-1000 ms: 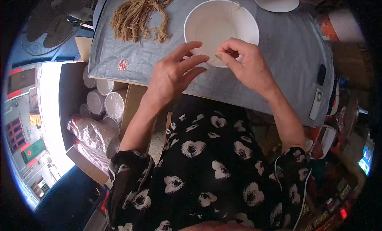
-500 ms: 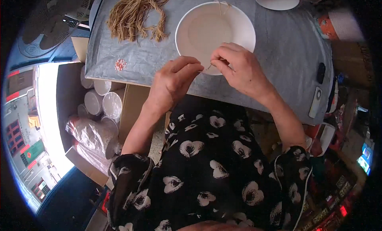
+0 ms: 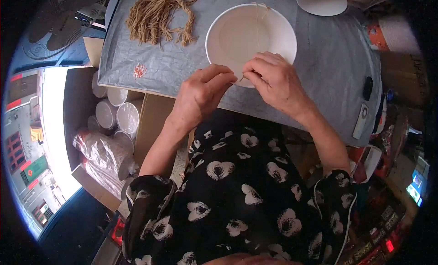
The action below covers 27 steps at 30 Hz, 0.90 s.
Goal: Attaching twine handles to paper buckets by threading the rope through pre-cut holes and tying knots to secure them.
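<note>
Over the near rim of a white round tub (image 3: 287, 34), my left hand (image 3: 198, 94) and my right hand (image 3: 278, 85) face each other, fingertips a short gap apart. My right hand pinches the end of a thin cord, a short dark bit of which sticks out toward the left hand. A pale length of cord (image 3: 257, 30) runs from the tub's far rim down to the right hand. My left thumb and forefinger are pressed together; what they hold is too small to make out. A little pile of red and white bits (image 3: 140, 70) lies left on the table.
A bundle of tan cords (image 3: 155, 18) lies at the table's far left. Another white tub (image 3: 321, 5) stands far right. A white, flat, long object (image 3: 360, 121) and a black one (image 3: 367, 88) lie by the right edge. A cardboard box (image 3: 150, 123) holds several wrapped tubs.
The view has shifted slightly, so the table's things sit a little farther right. The cord across the tub now shows as a clear line to my right hand. Both hands keep their pinch.
</note>
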Available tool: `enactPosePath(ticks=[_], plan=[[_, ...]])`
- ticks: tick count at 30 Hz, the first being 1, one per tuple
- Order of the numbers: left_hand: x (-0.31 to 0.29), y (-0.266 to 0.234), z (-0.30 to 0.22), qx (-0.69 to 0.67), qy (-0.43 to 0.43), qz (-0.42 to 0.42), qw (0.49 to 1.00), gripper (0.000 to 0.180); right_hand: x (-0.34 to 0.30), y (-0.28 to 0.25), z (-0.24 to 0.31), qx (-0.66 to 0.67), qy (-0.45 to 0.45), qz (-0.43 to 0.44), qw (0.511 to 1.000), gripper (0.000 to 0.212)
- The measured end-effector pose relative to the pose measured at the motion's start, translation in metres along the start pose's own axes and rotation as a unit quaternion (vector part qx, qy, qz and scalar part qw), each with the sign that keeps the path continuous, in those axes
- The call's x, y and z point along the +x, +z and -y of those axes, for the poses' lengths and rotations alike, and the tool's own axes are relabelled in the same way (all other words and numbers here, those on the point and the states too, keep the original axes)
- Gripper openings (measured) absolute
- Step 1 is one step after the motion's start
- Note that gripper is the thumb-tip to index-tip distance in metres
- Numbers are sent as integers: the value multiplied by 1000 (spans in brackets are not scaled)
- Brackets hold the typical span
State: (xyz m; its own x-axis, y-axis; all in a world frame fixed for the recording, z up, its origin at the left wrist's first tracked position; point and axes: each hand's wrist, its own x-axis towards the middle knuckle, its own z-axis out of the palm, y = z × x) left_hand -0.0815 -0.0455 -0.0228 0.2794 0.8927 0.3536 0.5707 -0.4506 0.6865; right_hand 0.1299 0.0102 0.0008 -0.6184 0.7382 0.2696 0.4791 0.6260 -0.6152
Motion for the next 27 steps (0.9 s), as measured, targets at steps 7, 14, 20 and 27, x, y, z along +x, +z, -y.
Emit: enactPosePath(ticks=[7, 14, 20, 27], plan=[[1, -1, 0, -1, 3, 1, 1000, 18, 0, 1, 1, 6, -13, 9, 1000, 7], [5, -4, -3, 7, -6, 12, 1000, 19, 1, 0, 2, 15, -12, 16, 1000, 7], [7, -3, -1, 6, 0, 16, 1000, 20, 1, -2, 3, 38, 11, 31, 999, 8], [12, -5, -7, 5, -4, 27, 1000, 22, 2, -3, 3, 16, 15, 47, 999, 7]])
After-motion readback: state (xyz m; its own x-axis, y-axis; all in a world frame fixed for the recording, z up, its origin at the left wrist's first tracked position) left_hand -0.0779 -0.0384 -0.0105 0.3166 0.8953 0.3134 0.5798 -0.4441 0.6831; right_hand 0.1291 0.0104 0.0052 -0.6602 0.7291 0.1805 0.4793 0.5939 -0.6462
